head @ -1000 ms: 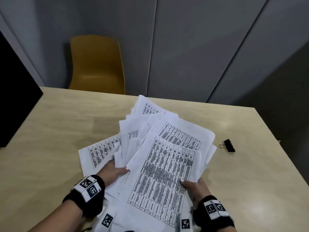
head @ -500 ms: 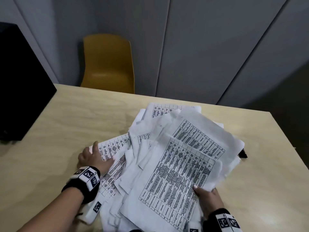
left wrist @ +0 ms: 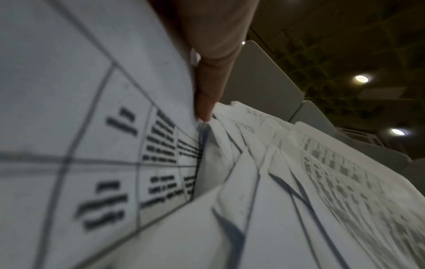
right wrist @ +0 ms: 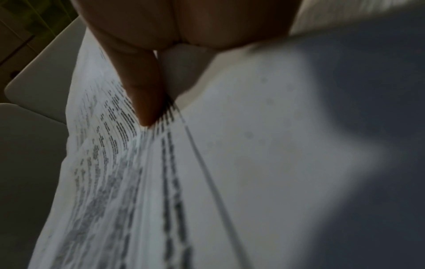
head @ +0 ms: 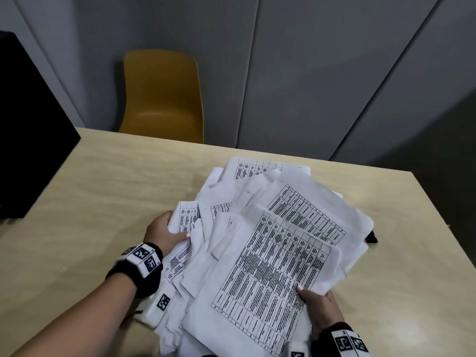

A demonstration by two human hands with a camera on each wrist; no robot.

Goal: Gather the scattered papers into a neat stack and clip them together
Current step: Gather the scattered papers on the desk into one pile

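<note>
A loose, fanned pile of printed papers (head: 270,243) covers the middle of the wooden table (head: 103,191). My left hand (head: 168,231) grips the left edge of the pile, its thumb on top of a sheet with a table printed on it (left wrist: 128,145). My right hand (head: 313,302) pinches the near right corner of the top sheets, thumb on the print (right wrist: 147,102). A black binder clip (head: 371,237) lies on the table at the pile's right edge, mostly hidden under the paper.
A mustard yellow chair (head: 161,94) stands behind the table's far edge against grey wall panels. A black object (head: 28,150) sits at the table's left side. Bare tabletop shows left of the pile and at the far right.
My left hand moved out to the pile's left edge and has drawn the outlying sheet inward. The papers shifted right and now cover most of the binder clip.
</note>
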